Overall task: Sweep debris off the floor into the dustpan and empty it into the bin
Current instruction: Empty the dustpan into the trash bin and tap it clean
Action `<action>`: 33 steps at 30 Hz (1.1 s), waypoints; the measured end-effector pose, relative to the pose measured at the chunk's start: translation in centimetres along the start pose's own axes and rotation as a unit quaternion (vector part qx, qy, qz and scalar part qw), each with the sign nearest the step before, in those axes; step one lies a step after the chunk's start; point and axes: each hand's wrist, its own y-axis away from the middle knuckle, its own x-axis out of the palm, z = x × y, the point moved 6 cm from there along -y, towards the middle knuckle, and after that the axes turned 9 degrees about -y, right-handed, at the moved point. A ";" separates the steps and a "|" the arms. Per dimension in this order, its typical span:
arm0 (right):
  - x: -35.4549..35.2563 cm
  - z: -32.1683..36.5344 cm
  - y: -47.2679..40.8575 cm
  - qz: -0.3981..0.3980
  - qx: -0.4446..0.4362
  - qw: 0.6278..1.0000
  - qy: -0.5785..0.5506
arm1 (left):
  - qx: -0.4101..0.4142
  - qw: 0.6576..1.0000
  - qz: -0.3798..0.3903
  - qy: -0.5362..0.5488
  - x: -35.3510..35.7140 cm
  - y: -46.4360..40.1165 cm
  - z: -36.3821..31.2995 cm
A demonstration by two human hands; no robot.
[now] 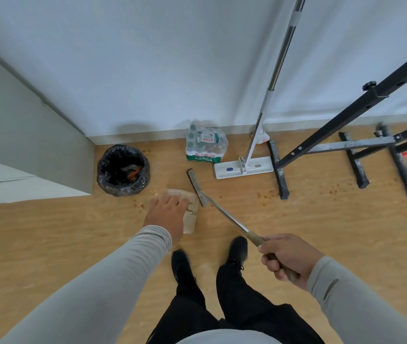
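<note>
The left hand (166, 211) grips a pale dustpan (189, 214) above the floor (48, 244) — contents not discernible. The right hand (285, 259) holds the broom (198, 188), head beside the dustpan. The black-lined bin (123, 170) holds orange scraps; crumbs (263, 194) lie scattered.

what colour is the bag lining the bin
Black: the bin by the wall has a glossy black liner, seen in the head view.

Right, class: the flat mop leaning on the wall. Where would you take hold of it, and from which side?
Grip the mop by its pole, wrapping one hand round the slim upright shaft. Come from the front left: the wall is behind it, and the black metal frame crowds its right.
</note>
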 end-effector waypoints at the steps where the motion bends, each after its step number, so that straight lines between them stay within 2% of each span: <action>1: -0.1 0.1 0.0 -0.001 0.000 1.000 0.003 | -0.017 1.000 -0.003 0.025 0.1 0.4 0.3; 6: -0.3 1.2 -0.2 0.002 -0.002 1.000 0.021 | -0.104 0.984 -0.015 0.143 -0.4 1.3 0.7; 9: -0.5 1.9 -0.5 -0.003 -0.004 1.000 0.028 | -0.208 0.946 -0.030 0.245 -1.0 0.7 1.2; 11: -0.6 2.4 -0.6 -0.004 -0.007 0.999 0.036 | -0.297 0.899 -0.063 0.314 -2.0 0.5 1.2; 12: -0.7 2.7 -0.6 -0.004 -0.009 0.999 0.041 | -0.355 0.862 -0.068 0.355 -2.0 0.4 1.3; 14: -0.7 3.2 -0.8 -0.001 -0.011 0.999 0.047 | -0.465 0.756 -0.019 0.461 -1.1 0.2 1.4; 16: -0.7 3.6 -0.9 0.002 -0.012 0.999 0.051 | -0.510 0.656 0.051 0.554 -0.2 -0.3 0.7; 17: -0.7 3.8 -0.9 0.004 -0.013 0.999 0.053 | -0.508 0.633 0.075 0.579 -0.2 -0.6 0.3; 21: -0.8 4.2 -1.0 0.007 -0.014 0.998 0.059 | -0.488 0.611 0.098 0.616 -0.3 -2.8 0.3; 22: -0.8 4.3 -1.0 0.007 -0.013 0.998 0.061 | -0.479 0.611 0.112 0.621 0.1 -3.4 0.4; 23: -0.9 4.3 -1.0 0.007 -0.012 0.998 0.061 | -0.461 0.628 0.135 0.613 0.8 -4.1 0.4; 24: -0.9 4.4 -0.9 0.008 -0.011 0.998 0.061 | -0.431 0.664 0.159 0.590 1.2 -4.7 0.3; 27: -1.1 4.4 -0.9 0.008 -0.013 0.998 0.058 | -0.314 0.810 0.192 0.456 -0.4 -4.8 -0.1; 29: -1.3 4.4 -1.0 0.005 -0.013 0.998 0.054 | -0.189 0.900 0.226 0.320 -2.1 -4.5 -0.9; 31: -1.5 4.3 -1.1 0.002 -0.012 0.999 0.050 | -0.087 0.941 0.266 0.191 -2.7 -4.2 -1.8; 33: -1.7 4.3 -1.3 -0.001 -0.011 0.999 0.049 | -0.021 0.962 0.262 0.069 -2.9 -3.7 -2.5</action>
